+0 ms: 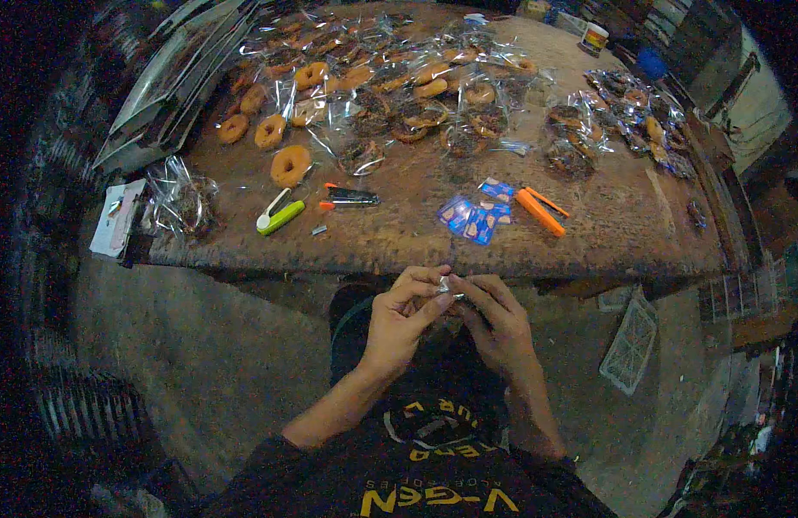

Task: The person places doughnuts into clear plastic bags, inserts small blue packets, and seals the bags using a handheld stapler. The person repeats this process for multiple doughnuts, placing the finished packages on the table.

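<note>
My left hand [405,311] and my right hand [499,317] meet just off the near edge of the wooden table [386,249], above my lap. Between their fingertips they hold a small shiny piece [445,285], too small to name. On the table ahead lie a green stapler [281,217], a black stapler with orange ends [350,195] and an orange stapler [540,212]. Several blue printed cards [476,220] lie by the orange one. A small strip of staples [319,230] is near the black stapler. Beyond them sits an unwrapped ring doughnut [290,166].
Many doughnuts in clear plastic bags [431,116] cover the far side, with a second heap [651,123] at right. Bagged items [185,204] and a small pad [117,217] sit at left, below stacked trays [172,97]. A tub [593,39] stands far right.
</note>
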Action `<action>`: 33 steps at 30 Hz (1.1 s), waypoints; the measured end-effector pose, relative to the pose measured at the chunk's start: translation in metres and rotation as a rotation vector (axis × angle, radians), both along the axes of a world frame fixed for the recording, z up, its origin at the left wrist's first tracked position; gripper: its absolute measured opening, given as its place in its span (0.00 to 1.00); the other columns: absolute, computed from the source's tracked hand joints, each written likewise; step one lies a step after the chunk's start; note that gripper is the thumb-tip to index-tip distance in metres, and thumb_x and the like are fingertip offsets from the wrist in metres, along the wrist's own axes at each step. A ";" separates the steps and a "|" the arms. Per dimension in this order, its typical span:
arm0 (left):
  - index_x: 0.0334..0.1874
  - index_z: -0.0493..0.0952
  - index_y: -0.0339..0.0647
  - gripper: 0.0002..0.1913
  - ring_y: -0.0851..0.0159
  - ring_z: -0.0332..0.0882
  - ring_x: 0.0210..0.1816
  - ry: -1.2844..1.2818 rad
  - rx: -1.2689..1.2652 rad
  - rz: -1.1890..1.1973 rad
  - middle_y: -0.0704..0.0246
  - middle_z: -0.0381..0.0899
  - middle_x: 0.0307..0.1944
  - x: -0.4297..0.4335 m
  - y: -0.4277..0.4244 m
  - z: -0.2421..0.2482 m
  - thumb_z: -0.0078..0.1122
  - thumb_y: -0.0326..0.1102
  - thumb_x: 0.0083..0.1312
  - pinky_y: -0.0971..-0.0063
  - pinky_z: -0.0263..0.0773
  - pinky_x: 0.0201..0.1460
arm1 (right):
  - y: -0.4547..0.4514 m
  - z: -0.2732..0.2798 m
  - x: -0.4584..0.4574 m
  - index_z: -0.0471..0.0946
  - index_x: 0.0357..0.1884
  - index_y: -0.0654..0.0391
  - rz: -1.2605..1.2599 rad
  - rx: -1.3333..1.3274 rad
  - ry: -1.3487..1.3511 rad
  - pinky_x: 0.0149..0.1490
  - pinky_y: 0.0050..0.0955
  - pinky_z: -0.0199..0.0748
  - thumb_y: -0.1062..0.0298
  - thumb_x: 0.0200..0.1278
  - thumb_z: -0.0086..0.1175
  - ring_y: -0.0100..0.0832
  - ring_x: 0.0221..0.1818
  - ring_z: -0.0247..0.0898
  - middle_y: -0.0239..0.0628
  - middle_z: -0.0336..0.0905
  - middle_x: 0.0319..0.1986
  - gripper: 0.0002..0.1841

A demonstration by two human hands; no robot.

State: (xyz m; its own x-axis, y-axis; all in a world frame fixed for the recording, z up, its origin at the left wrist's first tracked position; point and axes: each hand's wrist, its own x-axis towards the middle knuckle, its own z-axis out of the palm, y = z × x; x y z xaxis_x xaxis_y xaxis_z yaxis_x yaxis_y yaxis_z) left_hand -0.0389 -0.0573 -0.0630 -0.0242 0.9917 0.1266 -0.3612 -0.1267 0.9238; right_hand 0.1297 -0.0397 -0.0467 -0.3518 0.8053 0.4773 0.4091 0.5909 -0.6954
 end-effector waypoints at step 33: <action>0.48 0.66 0.42 0.20 0.65 0.84 0.46 -0.246 -0.157 0.173 0.60 0.84 0.41 -0.010 0.048 0.014 0.68 0.19 0.63 0.71 0.79 0.52 | 0.049 0.018 -0.005 0.76 0.61 0.59 0.117 -0.378 0.250 0.61 0.31 0.73 0.69 0.68 0.63 0.29 0.56 0.75 0.37 0.79 0.54 0.20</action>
